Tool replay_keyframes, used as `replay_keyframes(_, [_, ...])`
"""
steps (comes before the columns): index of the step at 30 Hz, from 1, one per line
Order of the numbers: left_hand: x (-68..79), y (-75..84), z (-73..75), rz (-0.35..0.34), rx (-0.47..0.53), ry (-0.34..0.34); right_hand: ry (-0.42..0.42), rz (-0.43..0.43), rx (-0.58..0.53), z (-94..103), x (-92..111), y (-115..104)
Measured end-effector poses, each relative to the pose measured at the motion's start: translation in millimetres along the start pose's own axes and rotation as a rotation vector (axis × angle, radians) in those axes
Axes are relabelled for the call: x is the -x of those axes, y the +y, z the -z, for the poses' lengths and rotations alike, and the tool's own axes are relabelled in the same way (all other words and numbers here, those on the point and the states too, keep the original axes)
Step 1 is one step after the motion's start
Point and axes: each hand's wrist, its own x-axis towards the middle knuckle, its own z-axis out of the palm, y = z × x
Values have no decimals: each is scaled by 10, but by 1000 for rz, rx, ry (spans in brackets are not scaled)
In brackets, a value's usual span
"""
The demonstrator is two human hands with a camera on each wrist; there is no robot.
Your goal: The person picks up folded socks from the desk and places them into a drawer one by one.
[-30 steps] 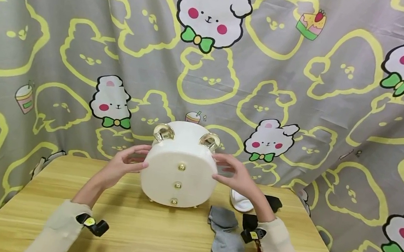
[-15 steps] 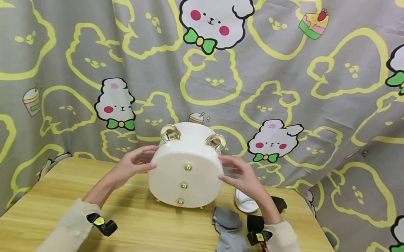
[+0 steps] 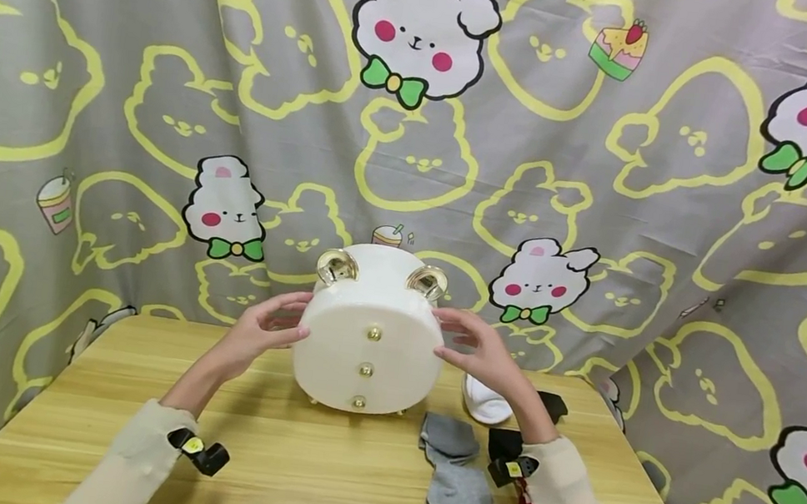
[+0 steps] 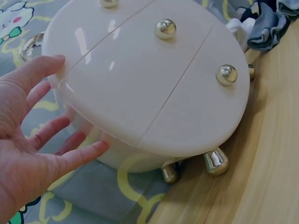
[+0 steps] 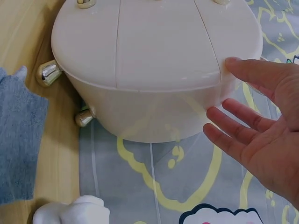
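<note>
In the head view, a white mini drawer chest [image 3: 329, 369] with gold ball knobs and gold ear-like loops stands upright on the wooden table. My left hand [image 3: 253, 334] is at its left side, thumb at the front edge. The left wrist view shows that hand [image 4: 32, 135] with spread fingers reaching along the side wall. On the opposite side, my right hand [image 3: 477, 354] mirrors it. Its thumb touches the front rim in the right wrist view, where the other fingers of the hand [image 5: 261, 126] lie by the side wall. All the drawers look closed.
Grey socks [image 3: 459, 477] lie on the table [image 3: 299, 483] right of the chest. Behind them are a rolled white sock [image 3: 483, 401] and black cloth pieces [image 3: 504, 443], partly hidden by the right arm. Something red [image 3: 527, 503] shows beside that sleeve. A patterned curtain [image 3: 295, 146] hangs behind.
The chest and both hands have shifted slightly to the right since one second ago. The head view has swayed a little; the socks lie as before.
</note>
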Motion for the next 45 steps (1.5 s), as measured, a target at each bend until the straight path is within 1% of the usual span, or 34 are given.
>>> replay_keyframes(5, [-15,37,-6,9,-8,-1,5,1,12,0,3,22])
replay_keyframes(10, [-54,100,18,15,-20,-23,10,0,27,8,9,19])
replay_keyframes(13, [-122,202,23,17,-34,-18,12,9,48,22,2,-2])
replay_keyframes(15, [-189,293,20,26,-32,6,21,15,69,33,-11,-29])
replay_keyframes(18, [-289,435,16,42,-6,55,67,34,103,31,-41,-105])
replay_keyframes(20, [-365,506,14,58,16,85,126,66,126,24,-66,-170])
replay_keyframes(23, [-467,577,6,73,20,105,217,132,165,0,-100,-295])
replay_keyframes(25, [-515,602,-4,88,7,111,256,188,203,-38,-116,-383])
replay_keyframes(26, [-533,608,-9,96,-5,114,263,223,229,-66,-124,-424])
replay_keyframes(29, [-567,612,-27,110,-49,113,267,347,382,-176,-141,-513])
replay_keyframes(33, [-609,621,-50,99,-86,102,292,546,680,-341,-172,-577])
replay_keyframes(37, [-631,649,-63,93,-106,100,310,709,909,-492,-202,-591])
replay_keyframes(41, [-638,664,-62,85,-115,105,306,810,1087,-604,-217,-582])
replay_keyframes(45, [-649,657,-72,76,-103,113,285,859,1224,-670,-217,-559])
